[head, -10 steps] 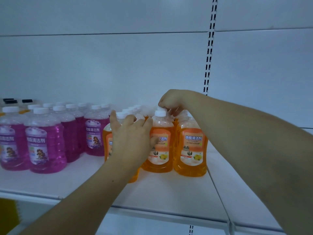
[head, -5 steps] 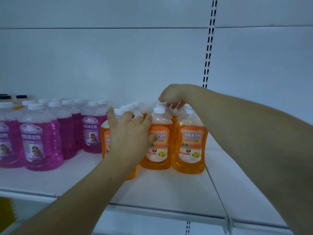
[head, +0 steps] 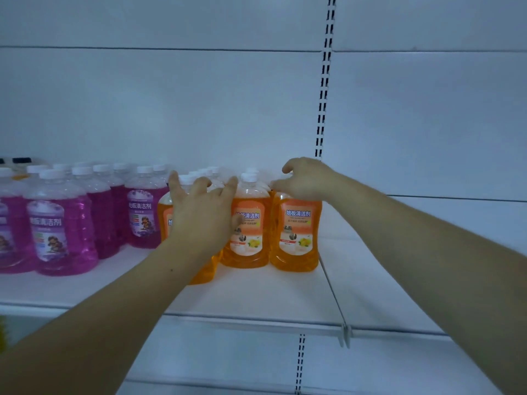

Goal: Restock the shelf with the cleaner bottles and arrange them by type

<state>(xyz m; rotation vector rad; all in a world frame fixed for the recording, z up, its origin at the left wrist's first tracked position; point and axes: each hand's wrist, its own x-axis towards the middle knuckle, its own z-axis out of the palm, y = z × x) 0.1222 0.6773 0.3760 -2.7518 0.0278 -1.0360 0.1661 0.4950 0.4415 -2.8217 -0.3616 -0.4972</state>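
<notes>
Two bare forearms reach in from the bottom corners over the white shelf, whose front rail meets the next bay at a small clip. A sliver of something yellow-green shows at the left edge below the shelf. The left hand is nearest: its fingers are spread and curled over the shoulder of the front bottle, an orange one standing forward of its neighbours, and its thumb presses the label of the middle bottle just to the right. Touching that one stands the right bottle, upright at the right end of the shelf board. The right hand curls over its top and hides the cap, the forefinger pointing left and the thumb raised. Behind these three, more white caps of the orange bottles run back in rows. To the left, just beside them, the pink bottles stand upright in their own block, several rows deep, white-capped, with purple labels. Two dark caps show at the far left back; what they belong to cannot be told. The neighbouring shelf lies to the right. Behind everything rises the white back panel, split by a slotted upright.
</notes>
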